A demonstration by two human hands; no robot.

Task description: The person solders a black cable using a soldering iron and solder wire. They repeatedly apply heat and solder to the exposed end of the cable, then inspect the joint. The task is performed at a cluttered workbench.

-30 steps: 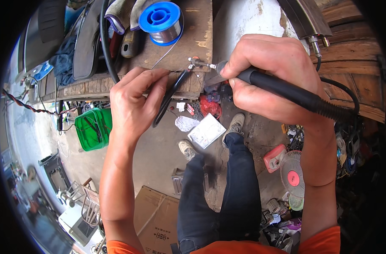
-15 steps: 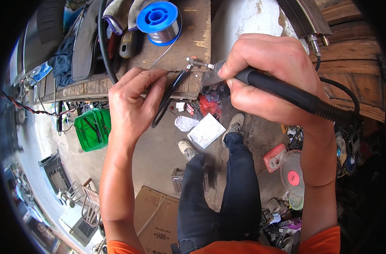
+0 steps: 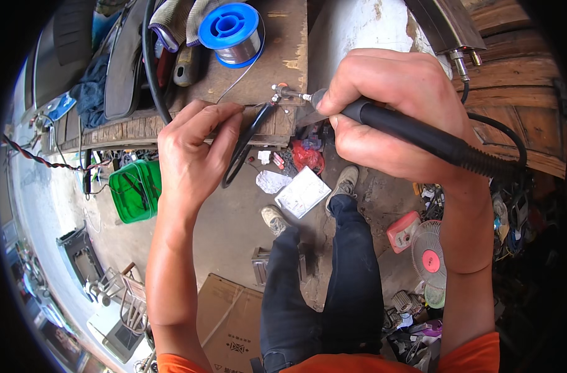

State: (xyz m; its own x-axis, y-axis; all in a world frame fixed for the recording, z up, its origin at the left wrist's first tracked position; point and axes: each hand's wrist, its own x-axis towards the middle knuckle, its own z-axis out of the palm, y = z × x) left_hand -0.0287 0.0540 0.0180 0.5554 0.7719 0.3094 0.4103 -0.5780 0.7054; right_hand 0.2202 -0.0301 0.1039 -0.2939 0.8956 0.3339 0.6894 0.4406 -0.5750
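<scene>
The right hand (image 3: 395,105) is gripping a soldering iron (image 3: 420,133), whose long axis is running leftward and away toward a small metal connector (image 3: 275,97) near the tabletop's (image 3: 280,50) front right corner. The left hand (image 3: 196,140) is pinching, fingertips lying nearer the connector, from its left; I'm not making out what they're holding.

a worn wooden tabletop (image 3: 286,40) with a rough front edge spreads beyond the left grip (image 3: 193,149). past the right grip (image 3: 395,112) is a white, peeling surface (image 3: 358,31), with brown wooden planks (image 3: 513,93) farther right. grey floor (image 3: 227,230) lies below both grips; far left of the left grip, bright light washes it pale.
</scene>
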